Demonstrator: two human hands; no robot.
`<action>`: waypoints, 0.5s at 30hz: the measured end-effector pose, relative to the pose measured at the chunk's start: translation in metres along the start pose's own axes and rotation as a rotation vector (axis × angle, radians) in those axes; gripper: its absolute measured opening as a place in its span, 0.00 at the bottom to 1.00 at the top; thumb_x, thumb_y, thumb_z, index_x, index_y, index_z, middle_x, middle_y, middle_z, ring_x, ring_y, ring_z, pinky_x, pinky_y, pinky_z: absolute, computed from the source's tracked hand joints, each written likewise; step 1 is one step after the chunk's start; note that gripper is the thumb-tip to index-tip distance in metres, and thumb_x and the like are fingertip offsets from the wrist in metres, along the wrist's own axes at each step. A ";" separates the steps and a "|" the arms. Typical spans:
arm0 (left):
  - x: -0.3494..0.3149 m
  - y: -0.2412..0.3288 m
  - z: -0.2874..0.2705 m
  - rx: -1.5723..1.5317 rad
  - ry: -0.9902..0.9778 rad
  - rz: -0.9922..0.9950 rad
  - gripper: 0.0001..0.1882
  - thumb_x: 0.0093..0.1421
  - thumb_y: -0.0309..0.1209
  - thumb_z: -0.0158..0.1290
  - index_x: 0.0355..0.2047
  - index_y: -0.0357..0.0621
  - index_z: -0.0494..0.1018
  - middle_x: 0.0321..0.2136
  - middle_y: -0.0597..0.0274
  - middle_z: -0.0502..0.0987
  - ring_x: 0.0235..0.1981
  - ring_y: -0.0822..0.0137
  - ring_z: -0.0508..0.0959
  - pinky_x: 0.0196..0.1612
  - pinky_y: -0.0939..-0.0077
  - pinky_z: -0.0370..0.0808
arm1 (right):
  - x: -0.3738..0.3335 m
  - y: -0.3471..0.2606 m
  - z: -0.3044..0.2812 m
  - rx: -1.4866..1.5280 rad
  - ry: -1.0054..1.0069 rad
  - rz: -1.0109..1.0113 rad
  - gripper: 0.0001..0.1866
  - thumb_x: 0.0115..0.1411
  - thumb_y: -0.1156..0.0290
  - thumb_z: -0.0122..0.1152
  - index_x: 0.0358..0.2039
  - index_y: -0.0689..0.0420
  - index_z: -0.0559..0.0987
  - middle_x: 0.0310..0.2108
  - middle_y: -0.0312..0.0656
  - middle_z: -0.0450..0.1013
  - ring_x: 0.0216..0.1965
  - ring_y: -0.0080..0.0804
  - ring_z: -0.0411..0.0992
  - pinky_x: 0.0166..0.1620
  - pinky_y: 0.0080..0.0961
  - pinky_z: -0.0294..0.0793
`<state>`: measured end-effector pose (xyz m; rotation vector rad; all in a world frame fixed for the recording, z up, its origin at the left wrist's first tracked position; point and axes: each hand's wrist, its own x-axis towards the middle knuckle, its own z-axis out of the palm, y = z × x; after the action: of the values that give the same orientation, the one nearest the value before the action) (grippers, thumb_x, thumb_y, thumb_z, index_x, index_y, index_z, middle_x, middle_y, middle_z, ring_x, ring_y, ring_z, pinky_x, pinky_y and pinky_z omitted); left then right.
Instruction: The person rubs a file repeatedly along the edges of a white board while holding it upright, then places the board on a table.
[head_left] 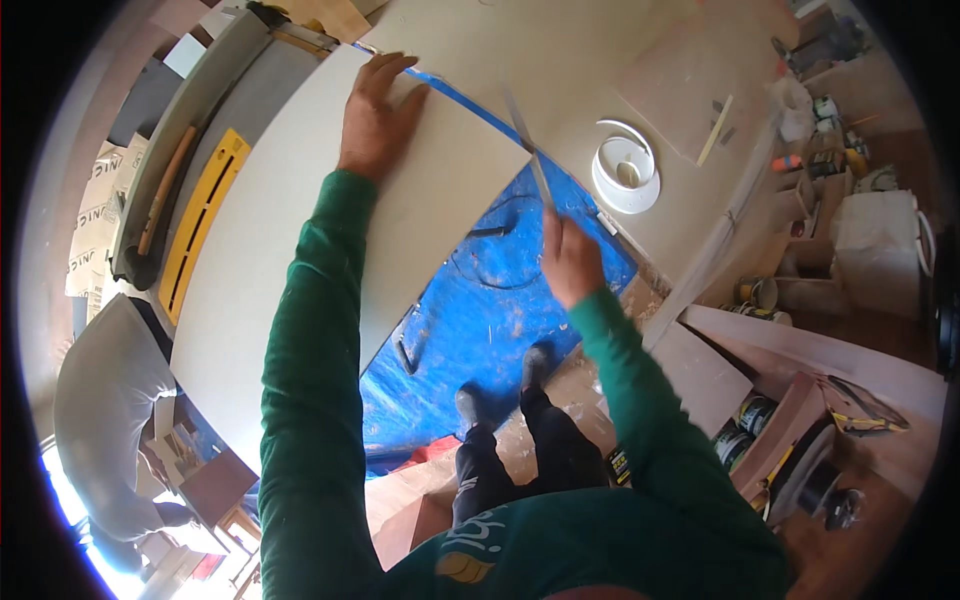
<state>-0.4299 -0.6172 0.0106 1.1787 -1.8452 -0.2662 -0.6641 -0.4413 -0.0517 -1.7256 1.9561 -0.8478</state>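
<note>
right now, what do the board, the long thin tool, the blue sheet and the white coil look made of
Board: probably wood-based or laminate, its pale face smooth and matt; core unclear.
Tool: likely metal, thin and greyish; finish too blurred to judge.
Blue sheet: apparently plastic, creased with a slight sheen.
White coil: perhaps plastic strip, smooth and curled.

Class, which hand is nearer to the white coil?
Right. The right hand, holding a thin tool, is lower-left of the white coil; the left hand is farther left, on the pale board.
</note>
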 end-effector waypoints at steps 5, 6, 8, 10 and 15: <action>-0.034 -0.006 -0.040 0.311 -0.149 -0.076 0.19 0.59 0.35 0.55 0.50 0.45 0.74 0.56 0.53 0.70 0.62 0.48 0.62 0.64 0.54 0.56 | -0.111 0.020 -0.038 0.016 0.095 0.108 0.18 0.68 0.57 0.46 0.29 0.58 0.73 0.19 0.53 0.72 0.24 0.59 0.72 0.27 0.48 0.70; -0.051 0.004 -0.062 0.434 -0.246 -0.088 0.22 0.61 0.39 0.54 0.53 0.46 0.72 0.59 0.52 0.67 0.64 0.48 0.60 0.66 0.52 0.52 | -0.107 0.014 -0.052 0.076 0.088 0.161 0.18 0.69 0.57 0.46 0.29 0.57 0.73 0.19 0.53 0.72 0.24 0.58 0.72 0.26 0.48 0.69; -0.097 0.013 -0.102 0.562 -0.287 -0.230 0.27 0.64 0.46 0.48 0.60 0.48 0.65 0.64 0.52 0.60 0.68 0.48 0.53 0.68 0.47 0.43 | -0.090 -0.003 -0.074 0.215 0.078 0.266 0.18 0.69 0.57 0.46 0.29 0.57 0.73 0.19 0.52 0.71 0.24 0.57 0.71 0.26 0.47 0.68; -0.144 0.027 -0.129 0.678 -0.302 -0.356 0.30 0.66 0.48 0.46 0.64 0.48 0.60 0.67 0.51 0.55 0.69 0.46 0.50 0.68 0.47 0.41 | -0.084 -0.004 -0.067 0.193 -0.034 0.174 0.18 0.69 0.57 0.46 0.29 0.57 0.72 0.19 0.52 0.71 0.23 0.57 0.71 0.26 0.48 0.68; -0.191 0.051 -0.157 0.844 -0.179 -0.711 0.38 0.63 0.56 0.45 0.67 0.50 0.55 0.69 0.49 0.49 0.70 0.46 0.44 0.69 0.46 0.38 | -0.082 -0.007 -0.012 0.036 -0.158 -0.131 0.18 0.68 0.57 0.46 0.27 0.57 0.71 0.18 0.54 0.70 0.23 0.58 0.71 0.25 0.50 0.68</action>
<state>-0.3128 -0.3937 0.0207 2.4583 -1.6446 0.0450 -0.6541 -0.3591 -0.0460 -1.8562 1.7315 -0.7607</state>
